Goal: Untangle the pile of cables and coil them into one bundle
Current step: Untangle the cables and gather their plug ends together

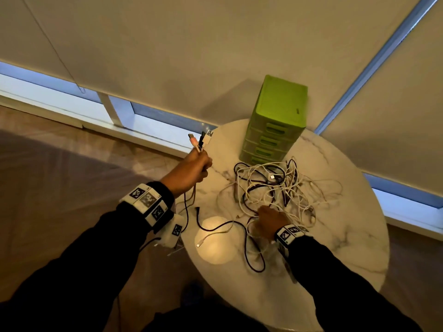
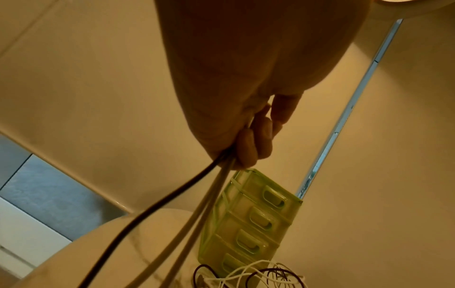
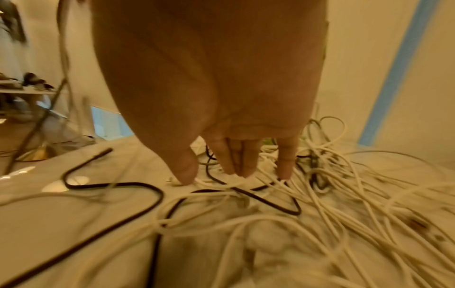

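The cables (image 1: 275, 188) lie tangled on the round marble table (image 1: 335, 248), thin, limp and light, likely to snag; best taken near the stiff plugs. The left hand (image 1: 191, 170) clamps several plug ends (image 1: 201, 140) upright; the right hand (image 3: 221, 109), fingers straight, touches white strands.

Left hand (image 2: 248, 109) seen from the wrist, fingers (image 2: 248, 148) curled round three cables (image 2: 197, 204): one dark, two pale. All three running down and to the left from the fist, out past the bottom edge. Just beyond the knuckles, green drawers (image 2: 248, 224), four pull slots facing the camera, standing on a pale table (image 2: 118, 251). At the drawers' foot, a tangle (image 2: 248, 276) of white and dark loops. Behind, beige blinds (image 2: 86, 87) with a blue gap.
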